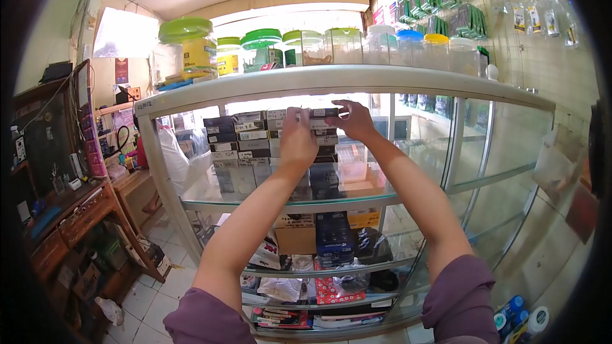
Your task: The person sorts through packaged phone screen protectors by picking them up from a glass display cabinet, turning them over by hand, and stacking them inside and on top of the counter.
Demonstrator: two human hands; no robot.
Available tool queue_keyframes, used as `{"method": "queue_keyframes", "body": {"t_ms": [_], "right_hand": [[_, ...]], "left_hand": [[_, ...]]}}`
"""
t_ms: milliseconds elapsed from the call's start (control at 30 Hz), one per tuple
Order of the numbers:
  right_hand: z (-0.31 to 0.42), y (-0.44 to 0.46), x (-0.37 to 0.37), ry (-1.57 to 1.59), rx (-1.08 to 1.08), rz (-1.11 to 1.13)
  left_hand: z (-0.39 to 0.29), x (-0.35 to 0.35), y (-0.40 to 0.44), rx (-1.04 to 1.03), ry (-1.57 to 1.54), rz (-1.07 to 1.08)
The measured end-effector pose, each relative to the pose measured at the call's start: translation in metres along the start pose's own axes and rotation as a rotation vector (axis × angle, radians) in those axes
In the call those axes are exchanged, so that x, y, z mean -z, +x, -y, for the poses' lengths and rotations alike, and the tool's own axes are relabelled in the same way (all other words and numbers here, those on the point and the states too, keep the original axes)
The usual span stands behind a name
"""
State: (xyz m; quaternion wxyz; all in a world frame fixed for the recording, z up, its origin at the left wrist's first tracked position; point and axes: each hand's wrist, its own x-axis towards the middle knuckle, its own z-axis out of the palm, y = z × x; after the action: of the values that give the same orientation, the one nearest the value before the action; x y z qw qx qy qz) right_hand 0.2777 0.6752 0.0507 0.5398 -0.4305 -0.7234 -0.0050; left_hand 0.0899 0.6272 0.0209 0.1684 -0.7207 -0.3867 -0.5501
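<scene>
Both hands reach into the upper part of a glass display cabinet [344, 81]. My left hand [299, 137] is closed at the front of the top row, its fingers on a small flat box [326, 113] with writing on its end. Curled around the right end of that same box is my right hand [356, 121], thumb below and index finger above. Stacks of labelled flat boxes [254, 135], grey, black and white, fill the glass shelf left of the hands. My left hand hides part of the stacks behind it.
Plastic jars with coloured lids [261, 39] line the cabinet top. Lower shelves hold blue boxes [335, 239] and bagged items. A sliding glass pane [421, 153] stands at the right, a wooden desk [70, 216] at the left. Blue-capped rolls or cans [513, 312] stand at the lower right.
</scene>
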Motion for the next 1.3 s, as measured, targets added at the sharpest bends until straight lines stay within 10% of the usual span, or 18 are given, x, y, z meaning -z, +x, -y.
{"method": "queue_keyframes", "body": {"t_ms": [633, 733, 900, 1300], "right_hand": [[0.020, -0.023, -0.020, -0.364, 0.101, 0.014], [0.049, -0.059, 0.006, -0.419, -0.036, 0.314], [0.093, -0.214, 0.045, -0.642, 0.294, 0.081], [0.152, -0.609, 0.167, -0.456, -0.373, -0.049]], "left_hand": [[0.026, -0.007, -0.012, -0.236, 0.434, 0.470], [0.009, 0.013, -0.032, -0.028, 0.028, 0.436], [-0.066, 0.076, -0.130, -0.071, -0.427, 0.176], [-0.204, 0.102, -0.399, 0.392, -1.157, 0.523]]}}
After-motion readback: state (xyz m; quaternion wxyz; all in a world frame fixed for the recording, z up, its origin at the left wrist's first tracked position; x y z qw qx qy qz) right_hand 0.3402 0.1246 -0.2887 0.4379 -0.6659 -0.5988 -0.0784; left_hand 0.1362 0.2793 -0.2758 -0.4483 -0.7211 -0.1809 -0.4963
